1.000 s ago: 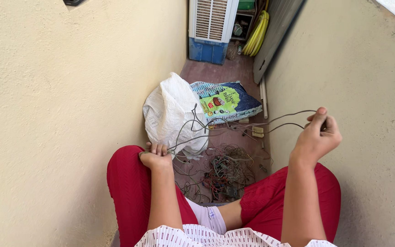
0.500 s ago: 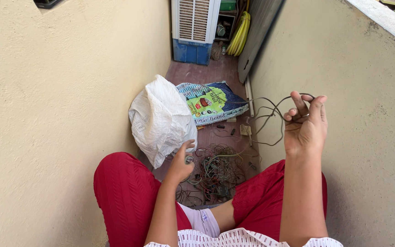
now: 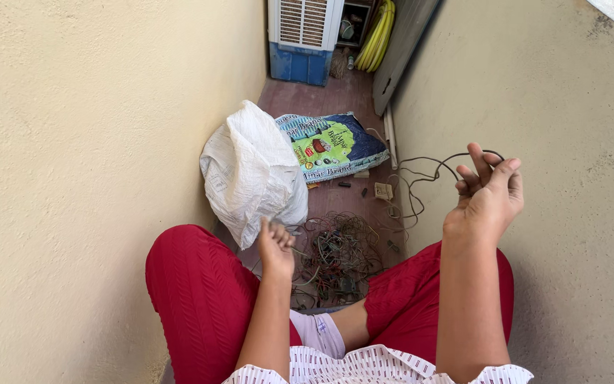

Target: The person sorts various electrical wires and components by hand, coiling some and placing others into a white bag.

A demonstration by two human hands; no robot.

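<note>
Sitting on the floor between two cream walls, the person has red-clad knees (image 3: 200, 284) spread to either side of a tangled heap of wires (image 3: 335, 256). The left hand (image 3: 276, 245) hangs low over the heap's near left edge, fingers loosely curled; whether it pinches a strand I cannot tell. The right hand (image 3: 488, 199) is raised at the right, its fingers closed around a grey wire (image 3: 428, 174) that loops over them and trails down and left toward the heap. That wire looks light, thin and limp, probably springy enough to snag on the others; a pinch near a free end would likely serve better than a grip mid-loop. Beyond the heap lie a white sack (image 3: 250, 174) and a printed green bag (image 3: 332, 146). Farthest off stand an air cooler (image 3: 303, 39) and a coiled yellow hose (image 3: 378, 35).
</note>
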